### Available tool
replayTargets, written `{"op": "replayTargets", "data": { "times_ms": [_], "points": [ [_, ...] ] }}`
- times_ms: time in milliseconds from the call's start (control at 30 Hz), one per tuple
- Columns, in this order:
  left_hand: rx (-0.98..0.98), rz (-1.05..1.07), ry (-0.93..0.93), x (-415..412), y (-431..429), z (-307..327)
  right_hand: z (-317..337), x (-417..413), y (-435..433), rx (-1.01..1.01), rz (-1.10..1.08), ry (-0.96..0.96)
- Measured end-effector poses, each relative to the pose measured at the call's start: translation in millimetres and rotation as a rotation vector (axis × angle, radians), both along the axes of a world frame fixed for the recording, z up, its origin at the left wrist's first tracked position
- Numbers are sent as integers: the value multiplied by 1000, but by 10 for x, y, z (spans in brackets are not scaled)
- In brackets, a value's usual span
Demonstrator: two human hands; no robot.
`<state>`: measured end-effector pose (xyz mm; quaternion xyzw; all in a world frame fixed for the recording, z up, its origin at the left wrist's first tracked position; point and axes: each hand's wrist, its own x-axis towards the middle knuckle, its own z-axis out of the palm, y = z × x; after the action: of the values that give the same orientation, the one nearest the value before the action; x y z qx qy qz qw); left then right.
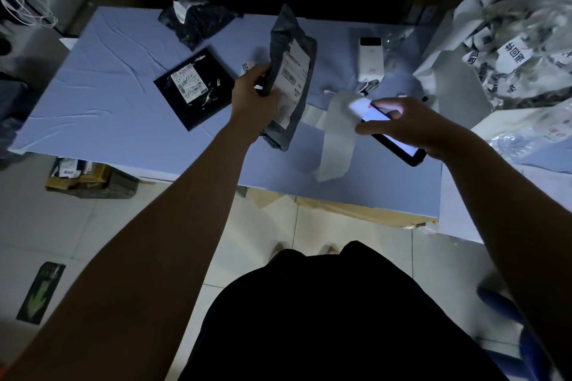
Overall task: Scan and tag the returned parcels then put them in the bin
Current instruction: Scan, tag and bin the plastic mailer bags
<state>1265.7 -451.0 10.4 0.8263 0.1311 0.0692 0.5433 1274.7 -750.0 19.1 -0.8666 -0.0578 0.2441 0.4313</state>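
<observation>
- Well, my left hand [258, 93] was closed around the edge of a grey parcel [289, 71], lifting it off the table [123, 120] with its white label [292, 71] facing me.
- My right hand [424, 127] gripped a lit phone [399, 139], just right of the parcel.
- Left of my left hand lay a flat black parcel [193, 88]; beyond it, a crumpled dark one [198, 18].
- A white label printer [370, 60] sat beyond my right hand, and a paper strip [335, 139] lay between both hands.

Grey parcel [291, 71] with white barcoded label, black flat parcel [195, 86], pale blue tablecloth [108, 102].
</observation>
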Motion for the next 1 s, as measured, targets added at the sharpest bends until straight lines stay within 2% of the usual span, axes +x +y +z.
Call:
{"op": "replayTargets", "data": {
  "times_ms": [267,567,700,800,1000],
  "points": [
    [-14,-48,-12,14,-1,30,103,-27,49,-27,-3,-171],
    [-32,-22,7,24,8,6,61,27,-15,-93,46,-215],
    [-151,76,113,28,-2,-154,-222,78,-181,-281,-54,-228],
    [-209,181,219,-57,21,-439,-519,-18,-344,-410,-186,-136],
    [16,229,557,-305,-194,-979,-1067,-227,-504,-517,-316,-24]
  ]
}}
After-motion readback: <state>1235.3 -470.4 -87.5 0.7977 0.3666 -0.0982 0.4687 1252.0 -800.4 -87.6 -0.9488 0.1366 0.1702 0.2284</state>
